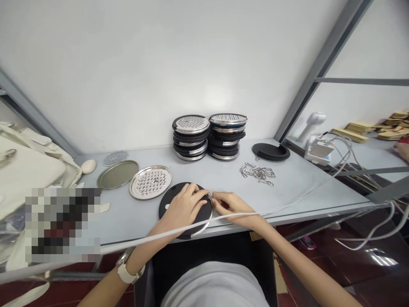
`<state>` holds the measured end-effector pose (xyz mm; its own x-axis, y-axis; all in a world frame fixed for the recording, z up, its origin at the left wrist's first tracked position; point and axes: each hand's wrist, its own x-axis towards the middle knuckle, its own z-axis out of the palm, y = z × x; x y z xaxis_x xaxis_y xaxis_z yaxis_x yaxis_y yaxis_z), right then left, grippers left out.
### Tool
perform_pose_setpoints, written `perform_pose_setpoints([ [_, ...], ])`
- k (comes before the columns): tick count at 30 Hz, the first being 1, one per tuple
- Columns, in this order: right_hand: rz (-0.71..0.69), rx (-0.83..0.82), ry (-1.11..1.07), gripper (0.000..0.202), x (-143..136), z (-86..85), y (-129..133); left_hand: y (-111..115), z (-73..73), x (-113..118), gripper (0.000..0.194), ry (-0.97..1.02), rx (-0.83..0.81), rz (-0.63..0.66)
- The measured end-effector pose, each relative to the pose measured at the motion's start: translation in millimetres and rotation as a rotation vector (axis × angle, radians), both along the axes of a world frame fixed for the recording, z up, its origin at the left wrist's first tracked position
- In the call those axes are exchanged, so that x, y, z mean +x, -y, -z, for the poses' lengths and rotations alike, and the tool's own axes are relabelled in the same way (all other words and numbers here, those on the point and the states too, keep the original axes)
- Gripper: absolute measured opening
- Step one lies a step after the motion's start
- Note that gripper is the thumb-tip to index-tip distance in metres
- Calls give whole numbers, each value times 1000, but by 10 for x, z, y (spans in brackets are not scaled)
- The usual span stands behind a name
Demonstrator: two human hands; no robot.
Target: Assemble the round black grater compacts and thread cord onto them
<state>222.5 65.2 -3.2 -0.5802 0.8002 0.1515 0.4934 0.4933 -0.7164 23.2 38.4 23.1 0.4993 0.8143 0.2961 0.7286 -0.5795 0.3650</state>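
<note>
In front of me a black round grater holder [172, 195] lies on the table, with a silver rim showing along its lower right edge. My left hand [188, 204] is bent over its top and holds it, the fingertips near the right edge. At that edge, my right hand [231, 205] is closed in a pinch by a small shiny metal clip [209, 196]; its exact shape is mostly hidden by the fingers. Beyond my right hand lies a loose heap of small metal clips [260, 172]. To the left is a round silver grater plate [151, 182].
Two stacks of round graters, a left stack [191, 138] and a right stack [227, 136], stand by the wall. A black holder [271, 152] lies at the back right. An olive-coloured disc [117, 175] lies left. A white cable [255, 214] crosses before my forearms.
</note>
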Motion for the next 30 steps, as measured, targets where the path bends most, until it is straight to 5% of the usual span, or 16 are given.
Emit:
perform_pose_setpoints([
  [30,11,-30,-48,33,6,49,-30,-1,-31,3,29,31,-13,15],
])
